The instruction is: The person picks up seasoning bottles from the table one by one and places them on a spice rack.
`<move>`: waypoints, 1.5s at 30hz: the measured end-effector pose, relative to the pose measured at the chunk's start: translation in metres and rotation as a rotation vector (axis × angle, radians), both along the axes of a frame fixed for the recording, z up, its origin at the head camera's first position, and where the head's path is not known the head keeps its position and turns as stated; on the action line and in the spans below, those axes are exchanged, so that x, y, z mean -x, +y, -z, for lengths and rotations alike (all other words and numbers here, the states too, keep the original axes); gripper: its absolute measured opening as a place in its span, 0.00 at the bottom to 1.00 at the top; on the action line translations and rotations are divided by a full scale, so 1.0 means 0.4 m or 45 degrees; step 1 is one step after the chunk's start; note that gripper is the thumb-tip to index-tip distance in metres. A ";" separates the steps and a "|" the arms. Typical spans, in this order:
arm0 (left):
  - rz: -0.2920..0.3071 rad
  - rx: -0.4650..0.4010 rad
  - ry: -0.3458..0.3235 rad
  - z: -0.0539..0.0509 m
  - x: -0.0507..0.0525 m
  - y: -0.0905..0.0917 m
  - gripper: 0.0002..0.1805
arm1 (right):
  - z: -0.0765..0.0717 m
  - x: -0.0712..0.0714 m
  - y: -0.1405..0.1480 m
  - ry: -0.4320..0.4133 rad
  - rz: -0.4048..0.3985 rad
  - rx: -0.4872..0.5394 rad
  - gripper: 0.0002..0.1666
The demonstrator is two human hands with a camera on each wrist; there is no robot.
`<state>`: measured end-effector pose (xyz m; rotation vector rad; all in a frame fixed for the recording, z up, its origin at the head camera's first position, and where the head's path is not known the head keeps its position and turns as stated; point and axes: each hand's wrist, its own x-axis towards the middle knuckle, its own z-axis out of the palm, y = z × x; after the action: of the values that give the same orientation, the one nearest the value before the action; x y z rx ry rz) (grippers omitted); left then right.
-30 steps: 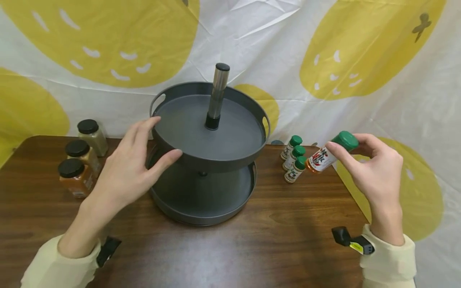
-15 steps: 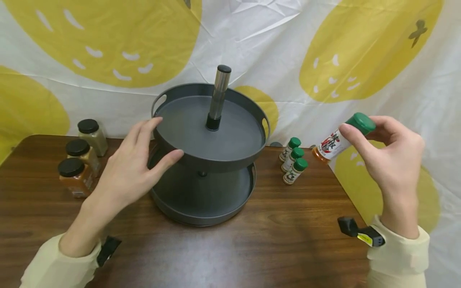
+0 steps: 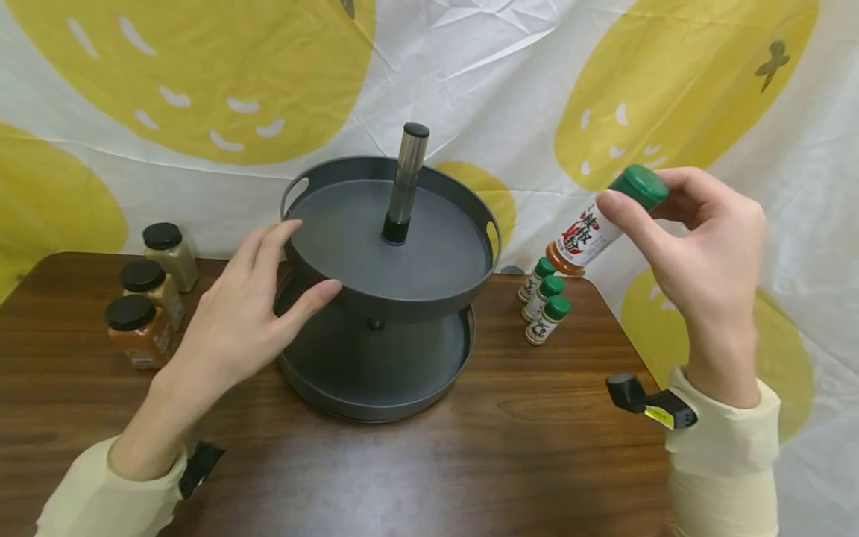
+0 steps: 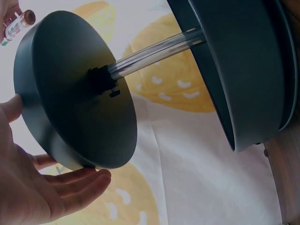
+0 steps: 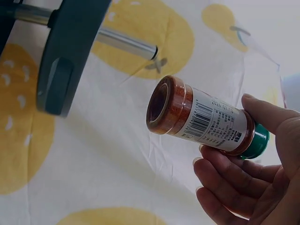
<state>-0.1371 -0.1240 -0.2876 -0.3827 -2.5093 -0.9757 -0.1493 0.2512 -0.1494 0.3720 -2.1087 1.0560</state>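
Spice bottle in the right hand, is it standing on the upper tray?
No, the right hand holds the spice bottle tilted in the air, off to the right of the upper tray.

Brown wood-grain desk (image 3: pixel 537 425), shiny in front of the dark grey two-tier tray stand (image 3: pixel 342 231) on it. Left of the stand, three black-lidded jars (image 3: pixel 158 289) in a slanted row, contents orange nearest, then tan, then pale green. Right of it, three green-capped bottles (image 3: pixel 539 301), upright, close together.
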 end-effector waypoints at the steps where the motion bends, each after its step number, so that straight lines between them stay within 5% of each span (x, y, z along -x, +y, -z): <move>1: -0.002 0.000 0.001 0.000 0.000 0.000 0.44 | -0.004 0.001 -0.008 -0.001 -0.015 0.011 0.10; 19: -0.001 0.013 0.027 0.004 0.002 0.000 0.44 | -0.036 0.017 -0.131 -0.007 -0.202 -0.055 0.11; 32: 0.001 0.034 0.035 0.003 0.007 0.008 0.45 | -0.040 0.037 -0.213 -0.042 -0.314 -0.222 0.16; 45: -0.005 0.023 0.034 0.001 0.007 0.009 0.45 | -0.061 0.061 -0.302 -0.208 -0.403 -0.255 0.18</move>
<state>-0.1401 -0.1203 -0.2881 -0.3932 -2.4955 -0.9409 -0.1738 0.1304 -0.1252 0.7598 -2.3634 1.0835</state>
